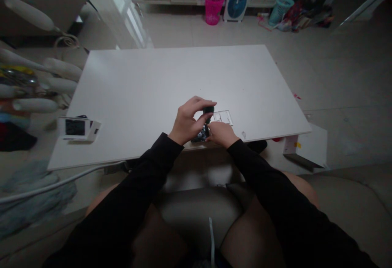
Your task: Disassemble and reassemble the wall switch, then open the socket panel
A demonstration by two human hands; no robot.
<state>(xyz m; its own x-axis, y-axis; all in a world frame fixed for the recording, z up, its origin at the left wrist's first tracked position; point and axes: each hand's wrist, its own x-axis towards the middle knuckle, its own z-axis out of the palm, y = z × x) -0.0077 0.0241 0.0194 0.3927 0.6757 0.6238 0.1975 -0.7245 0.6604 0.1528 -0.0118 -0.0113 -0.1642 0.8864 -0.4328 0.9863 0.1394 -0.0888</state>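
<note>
– Where's the tool (208, 109)?
– Pinched in the left hand (190, 118), above the device (199, 135) at the bench's (171, 80) near edge.
– The right hand (222, 133)?
– By the device's right side; its grip I can't tell.

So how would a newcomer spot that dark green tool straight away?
Find the big white table and look along its near edge. There, the left hand grips the dark green tool. Its colour sets it apart from the black object just below and the pale rectangular frame to the right.
</note>
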